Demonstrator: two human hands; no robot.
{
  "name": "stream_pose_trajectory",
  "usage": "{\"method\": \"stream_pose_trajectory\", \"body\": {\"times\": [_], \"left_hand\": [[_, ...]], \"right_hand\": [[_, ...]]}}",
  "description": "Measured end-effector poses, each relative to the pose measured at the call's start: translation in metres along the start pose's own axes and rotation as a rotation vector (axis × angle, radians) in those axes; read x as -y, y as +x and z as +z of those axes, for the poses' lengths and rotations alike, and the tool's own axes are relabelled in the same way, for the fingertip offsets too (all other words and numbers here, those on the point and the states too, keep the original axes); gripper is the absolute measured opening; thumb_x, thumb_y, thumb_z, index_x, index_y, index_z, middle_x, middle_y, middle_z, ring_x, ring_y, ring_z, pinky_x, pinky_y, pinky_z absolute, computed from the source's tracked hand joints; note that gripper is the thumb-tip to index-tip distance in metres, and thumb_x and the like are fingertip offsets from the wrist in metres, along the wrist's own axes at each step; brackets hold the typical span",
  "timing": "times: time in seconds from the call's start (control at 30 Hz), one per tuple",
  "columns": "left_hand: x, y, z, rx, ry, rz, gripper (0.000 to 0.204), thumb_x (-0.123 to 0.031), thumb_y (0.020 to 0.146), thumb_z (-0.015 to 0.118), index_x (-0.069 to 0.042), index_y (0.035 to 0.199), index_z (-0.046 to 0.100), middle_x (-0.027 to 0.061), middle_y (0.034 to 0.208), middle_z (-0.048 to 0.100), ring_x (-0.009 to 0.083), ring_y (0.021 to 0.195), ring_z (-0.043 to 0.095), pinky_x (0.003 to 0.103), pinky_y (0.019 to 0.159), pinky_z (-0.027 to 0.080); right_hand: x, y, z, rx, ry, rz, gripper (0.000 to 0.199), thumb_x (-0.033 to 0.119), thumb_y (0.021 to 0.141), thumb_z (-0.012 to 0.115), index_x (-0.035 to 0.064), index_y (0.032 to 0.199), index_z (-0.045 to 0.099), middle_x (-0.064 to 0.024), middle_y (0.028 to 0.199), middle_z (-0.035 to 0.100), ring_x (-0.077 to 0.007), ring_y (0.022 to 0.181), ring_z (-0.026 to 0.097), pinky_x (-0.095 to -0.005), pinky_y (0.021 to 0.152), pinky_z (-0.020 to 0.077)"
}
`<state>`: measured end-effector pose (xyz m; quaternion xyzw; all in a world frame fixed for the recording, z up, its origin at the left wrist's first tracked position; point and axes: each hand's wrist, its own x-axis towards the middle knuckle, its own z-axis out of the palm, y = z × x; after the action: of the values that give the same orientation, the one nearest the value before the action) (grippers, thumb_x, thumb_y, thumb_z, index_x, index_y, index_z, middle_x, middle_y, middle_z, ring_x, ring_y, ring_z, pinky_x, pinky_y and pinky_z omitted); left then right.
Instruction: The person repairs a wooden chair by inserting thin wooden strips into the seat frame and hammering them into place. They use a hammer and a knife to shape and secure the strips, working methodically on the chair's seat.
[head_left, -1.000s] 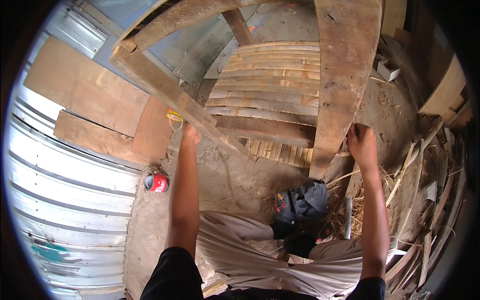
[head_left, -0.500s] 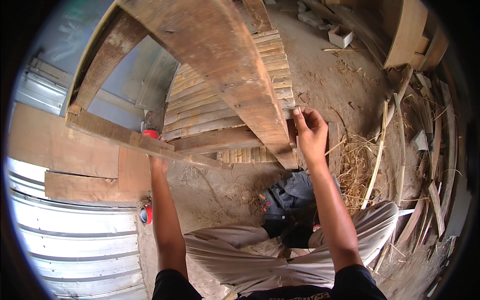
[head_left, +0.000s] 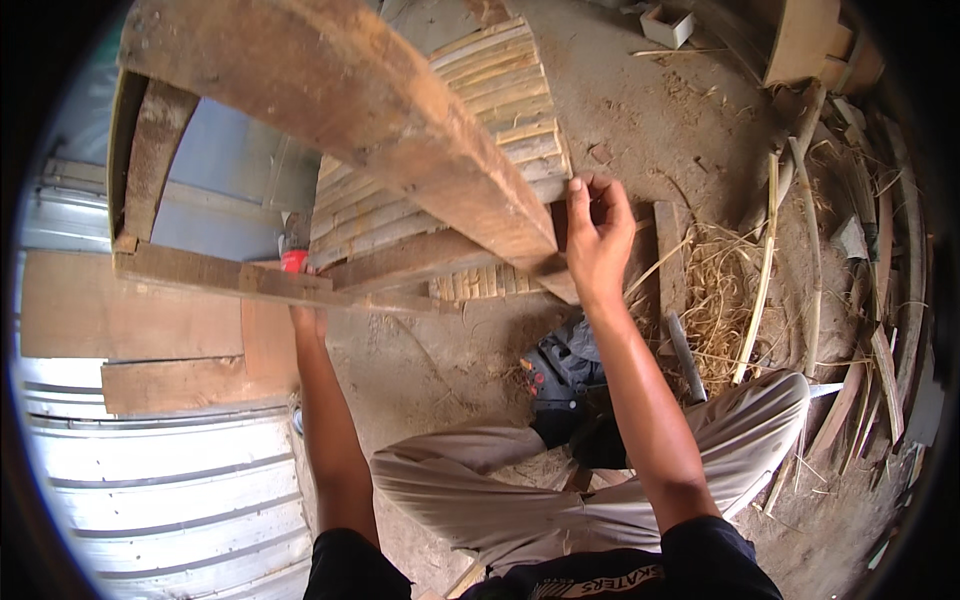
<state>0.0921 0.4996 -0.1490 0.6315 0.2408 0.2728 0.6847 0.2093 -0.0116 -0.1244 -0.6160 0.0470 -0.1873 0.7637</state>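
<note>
A brown wooden frame (head_left: 400, 130) with thick rails stands tilted before me, its body covered with rows of narrow, pale wooden slats (head_left: 490, 80). My left hand (head_left: 309, 320) is at the lower left rail (head_left: 220, 278). Most of it is hidden behind that rail, with a few fingertips showing above, so it appears wrapped round the wood. At the right end of the slats, my right hand (head_left: 603, 235) has its thumb and curled fingers closed on the frame's edge. Just beyond my left fingers is a red object (head_left: 294, 261), partly covered.
Dark cloth or a bag (head_left: 565, 365) lies on the dirt floor near my crossed legs. Wood shavings (head_left: 715, 300) and long strips (head_left: 765, 260) are heaped on the right. Corrugated metal (head_left: 170, 470) and brown boards (head_left: 150, 300) line the left. A small white box (head_left: 667, 25) sits far off.
The frame and both hands have shifted left and slightly up in view, and the frame's tilt looks a little different. Both hands stay at the same places on it.
</note>
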Motion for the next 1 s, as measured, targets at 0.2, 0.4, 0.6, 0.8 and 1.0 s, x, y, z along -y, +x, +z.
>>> {"method": "stream_pose_trajectory", "body": {"times": [0.2,0.4,0.6,0.8,1.0], "left_hand": [[0.003,-0.002,0.004,-0.061,0.017,-0.044,0.052,-0.041,0.101,0.054,-0.014,0.145,0.045,0.0020,0.136,0.055,0.0187,0.122,0.054,0.043,0.105,0.046],[-0.021,-0.028,0.044,-0.042,-0.054,-0.051,0.044,-0.027,0.099,0.062,-0.010,0.138,0.051,0.0029,0.125,0.060,0.0183,0.113,0.059,0.039,0.096,0.049],[-0.035,-0.039,0.056,-0.037,0.115,-0.047,0.043,-0.026,0.098,0.064,-0.008,0.136,0.053,0.0032,0.121,0.062,0.0178,0.111,0.060,0.037,0.095,0.049],[-0.011,-0.002,0.012,0.020,0.078,-0.068,0.045,-0.028,0.096,0.067,-0.009,0.135,0.053,0.0038,0.123,0.062,0.0184,0.113,0.060,0.037,0.095,0.050],[0.009,0.006,0.006,-0.059,0.084,-0.069,0.045,-0.037,0.100,0.056,-0.011,0.136,0.052,0.0061,0.128,0.062,0.0213,0.115,0.061,0.039,0.091,0.053]], "right_hand": [[-0.005,0.004,-0.002,0.022,-0.033,-0.085,0.017,0.016,0.097,0.066,-0.0009,0.096,0.068,-0.0021,0.082,0.067,-0.0089,0.078,0.057,-0.0267,0.072,0.0484],[-0.007,0.003,-0.001,0.055,-0.003,-0.048,0.021,0.019,0.096,0.069,-0.0016,0.101,0.068,-0.0041,0.089,0.066,-0.0089,0.082,0.057,-0.0249,0.077,0.0469],[-0.010,0.005,-0.002,0.090,0.034,-0.032,0.020,0.017,0.094,0.071,-0.0008,0.102,0.066,-0.0022,0.089,0.065,-0.0078,0.082,0.057,-0.0234,0.077,0.0464],[-0.013,0.008,-0.004,0.135,0.146,0.017,0.016,0.013,0.093,0.072,-0.0006,0.096,0.066,-0.0018,0.082,0.065,-0.0074,0.078,0.056,-0.0227,0.075,0.0464],[-0.015,0.012,-0.006,0.108,-0.109,-0.069,0.018,0.016,0.094,0.071,-0.0015,0.096,0.069,-0.0045,0.083,0.068,-0.0112,0.081,0.059,-0.0291,0.073,0.0486]]}}
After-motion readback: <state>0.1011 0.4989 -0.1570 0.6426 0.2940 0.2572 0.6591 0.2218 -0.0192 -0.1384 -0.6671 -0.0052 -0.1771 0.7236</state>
